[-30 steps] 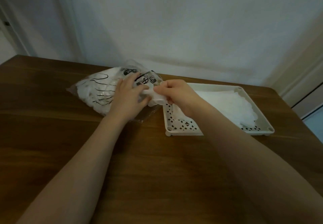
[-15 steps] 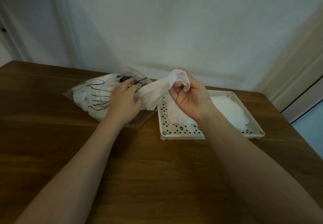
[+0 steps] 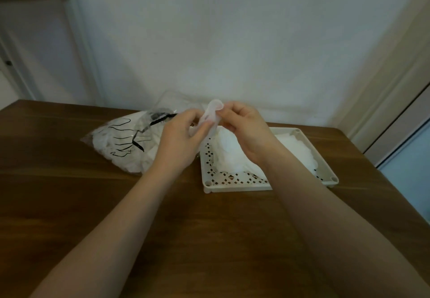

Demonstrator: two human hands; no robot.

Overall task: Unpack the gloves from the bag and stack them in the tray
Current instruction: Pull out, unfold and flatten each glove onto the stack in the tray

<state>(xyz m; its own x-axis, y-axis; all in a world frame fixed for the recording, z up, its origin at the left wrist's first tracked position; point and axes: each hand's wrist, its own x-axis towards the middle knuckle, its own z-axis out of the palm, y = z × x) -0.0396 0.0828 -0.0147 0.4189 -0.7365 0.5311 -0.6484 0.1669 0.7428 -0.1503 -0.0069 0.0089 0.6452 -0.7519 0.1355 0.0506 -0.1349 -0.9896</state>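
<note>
My right forearm covers the near right part of the tray (image 3: 235,187) and some of the glove stack (image 3: 300,151). My left hand (image 3: 180,140) hides the bag's (image 3: 121,141) mouth. Bag print is too blurred to read. Both elbows are cut off by the bottom edge.

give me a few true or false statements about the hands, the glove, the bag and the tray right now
1. Both hands hold one glove between them. True: the left hand and right hand pinch it.
2. The tray holds no gloves. False: a white pile already lies in it.
3. The bag lies left of the tray on the table. True.
4. The left hand rests flat on the bag. False: it is raised, gripping the glove.
5. The bag has been emptied. False: white gloves still fill it.
</note>
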